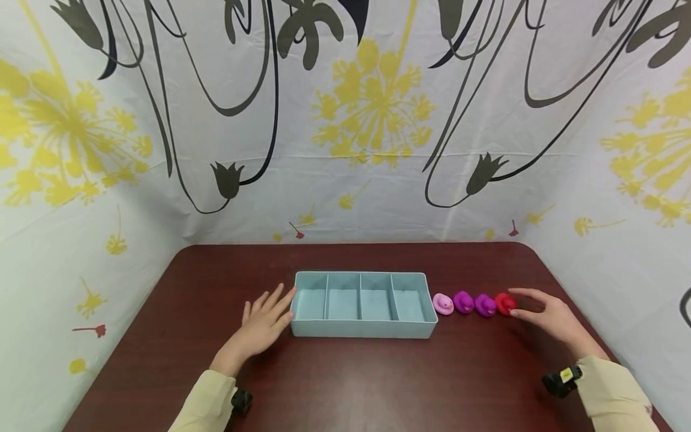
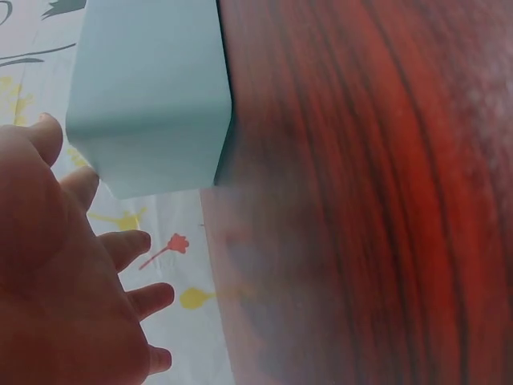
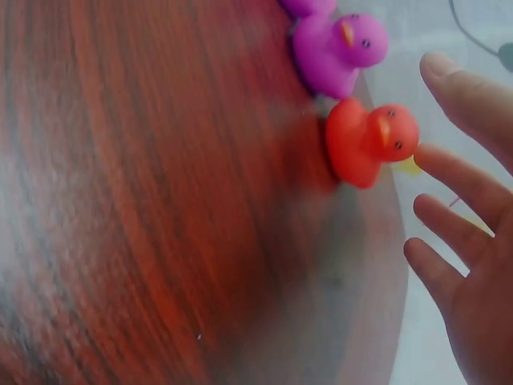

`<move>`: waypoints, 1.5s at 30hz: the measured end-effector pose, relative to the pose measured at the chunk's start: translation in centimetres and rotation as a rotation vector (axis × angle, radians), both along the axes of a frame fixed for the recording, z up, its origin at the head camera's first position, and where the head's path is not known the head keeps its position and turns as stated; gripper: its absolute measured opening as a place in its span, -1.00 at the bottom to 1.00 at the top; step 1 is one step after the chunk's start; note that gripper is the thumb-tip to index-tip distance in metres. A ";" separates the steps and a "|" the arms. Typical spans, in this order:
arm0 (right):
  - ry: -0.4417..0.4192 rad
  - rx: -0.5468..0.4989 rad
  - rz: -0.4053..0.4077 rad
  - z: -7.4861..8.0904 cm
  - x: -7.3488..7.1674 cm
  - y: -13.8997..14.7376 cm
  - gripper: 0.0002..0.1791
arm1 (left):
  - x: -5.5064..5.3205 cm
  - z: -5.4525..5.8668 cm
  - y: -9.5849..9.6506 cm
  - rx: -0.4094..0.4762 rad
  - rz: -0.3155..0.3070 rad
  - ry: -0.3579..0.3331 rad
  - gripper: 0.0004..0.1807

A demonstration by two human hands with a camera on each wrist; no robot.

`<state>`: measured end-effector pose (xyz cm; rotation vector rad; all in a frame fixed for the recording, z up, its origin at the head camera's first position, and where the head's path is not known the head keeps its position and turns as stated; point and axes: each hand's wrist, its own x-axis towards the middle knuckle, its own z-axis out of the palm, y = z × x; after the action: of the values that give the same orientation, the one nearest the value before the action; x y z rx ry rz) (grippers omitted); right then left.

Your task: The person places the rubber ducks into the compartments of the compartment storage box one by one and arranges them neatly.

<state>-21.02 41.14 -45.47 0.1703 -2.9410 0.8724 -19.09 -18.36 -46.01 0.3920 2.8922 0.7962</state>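
Note:
A light-blue tray (image 1: pixel 363 329) with several compartments in a row sits on the table. My left hand (image 1: pixel 260 324) is spread out beside the tray's left end, fingertips right at its wall; the left wrist view shows the tray's end wall (image 2: pixel 160 136) near those fingers. To the right of the tray stands a line of small toy ducks: a pink duck (image 1: pixel 443 304), two purple ducks (image 1: pixel 474 303) and a red duck (image 1: pixel 505 304) outermost. My right hand (image 1: pixel 556 321) reaches in from the right, thumb and index finger parted around the red duck. In the right wrist view its fingers are extended close to the red duck's head (image 3: pixel 394 132).
The dark reddish-brown table (image 1: pixel 345 384) has rounded far corners. White cloth (image 1: pixel 378 198) printed with yellow and grey flowers hangs behind it and along both sides. A small dark camera (image 1: pixel 561 381) is strapped at the right wrist, another (image 1: pixel 241 401) at the left.

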 end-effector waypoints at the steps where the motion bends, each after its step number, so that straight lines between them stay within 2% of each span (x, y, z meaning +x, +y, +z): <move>1: -0.008 -0.002 0.001 -0.1 0.0 0.1 -0.39 | 0.0 0.0 0.0 0.003 0.000 0.001 -0.37; 5: -0.025 -0.004 0.013 -0.6 -0.3 0.6 -0.38 | 0.1 -0.1 0.1 0.014 0.007 0.008 -0.37; 13: -0.032 -0.097 0.047 -2.3 -0.8 1.1 -0.33 | 0.2 -0.1 0.2 0.027 0.013 0.022 -0.38; 19: 0.009 -0.053 0.000 -3.1 -0.6 1.1 -0.38 | 0.3 0.0 0.4 0.046 0.015 0.020 -0.37; 27: 0.054 -0.048 -0.043 -3.6 -0.7 1.1 -0.43 | 0.5 0.0 0.4 0.071 0.027 -0.009 -0.36; 33: 0.068 -0.065 -0.064 -3.1 -0.7 1.0 -0.42 | 0.4 0.0 0.4 0.074 0.022 -0.017 -0.36; 45: 0.093 -0.018 -0.076 -0.7 -1.5 -0.9 -0.41 | -0.2 -0.2 0.2 0.079 0.053 -0.044 -0.37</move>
<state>-22.50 40.26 -46.13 0.0949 -2.8327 0.8566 -19.25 -18.14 -46.23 0.3023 2.8479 0.9181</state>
